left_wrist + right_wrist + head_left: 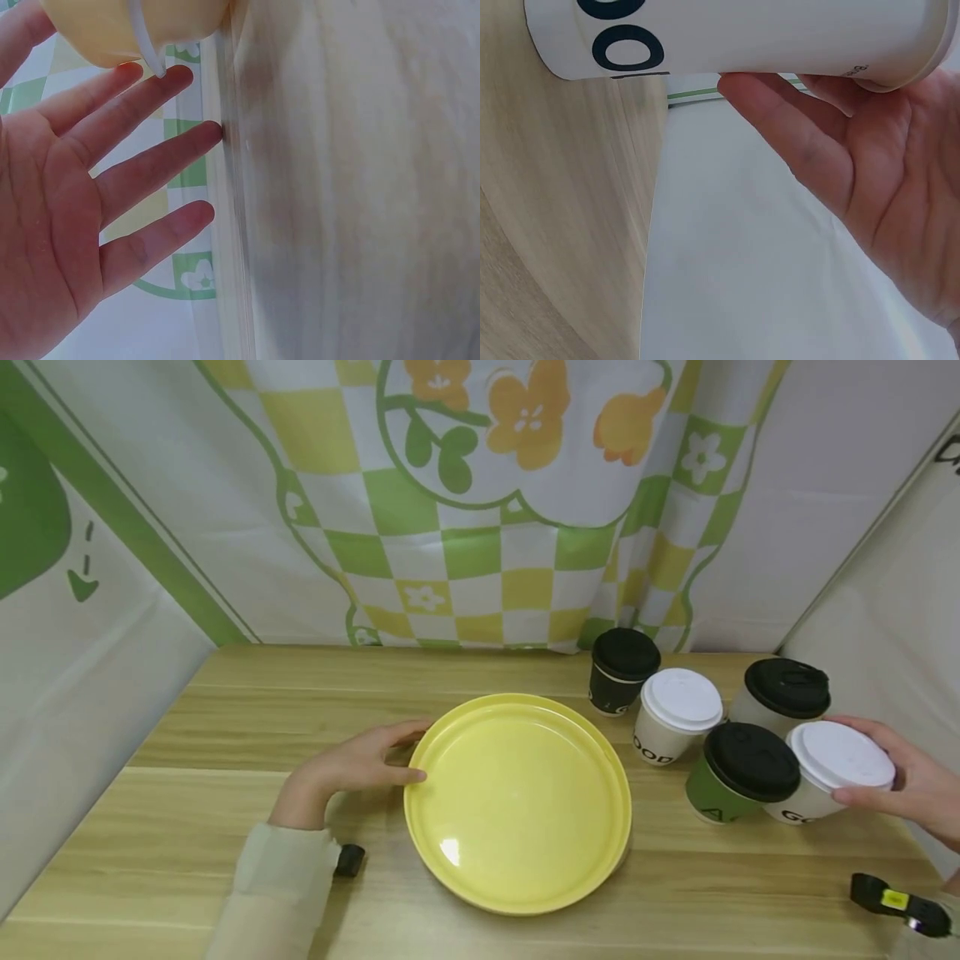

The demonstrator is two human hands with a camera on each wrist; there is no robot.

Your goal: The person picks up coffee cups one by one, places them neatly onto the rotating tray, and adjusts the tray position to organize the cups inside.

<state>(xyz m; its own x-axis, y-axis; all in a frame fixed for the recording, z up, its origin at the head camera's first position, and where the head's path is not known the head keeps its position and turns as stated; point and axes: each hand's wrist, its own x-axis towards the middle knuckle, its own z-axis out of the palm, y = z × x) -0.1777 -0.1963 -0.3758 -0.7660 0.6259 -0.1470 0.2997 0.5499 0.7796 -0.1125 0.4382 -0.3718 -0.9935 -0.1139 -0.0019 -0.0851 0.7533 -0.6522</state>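
A round yellow tray (pixel 517 802) with a raised rim lies on the wooden table. My left hand (pixel 360 764) touches its left edge, thumb on the rim; in the left wrist view the fingers (pixel 150 169) are spread and fairly straight. At the right, my right hand (pixel 911 777) holds a white paper cup (pixel 806 797) with a white lid, thumb in front and fingers behind. The right wrist view shows the cup's side (pixel 765 37) with dark letters; the thumb is hidden there. Beside it stands a green cup (pixel 723 789) with a black lid.
Behind these stand a white cup with a black lid (pixel 787 693), a white-lidded cup (pixel 675 718) and a smaller black cup (pixel 622 672). A checkered curtain (pixel 472 552) hangs at the table's back edge. White fabric walls flank both sides.
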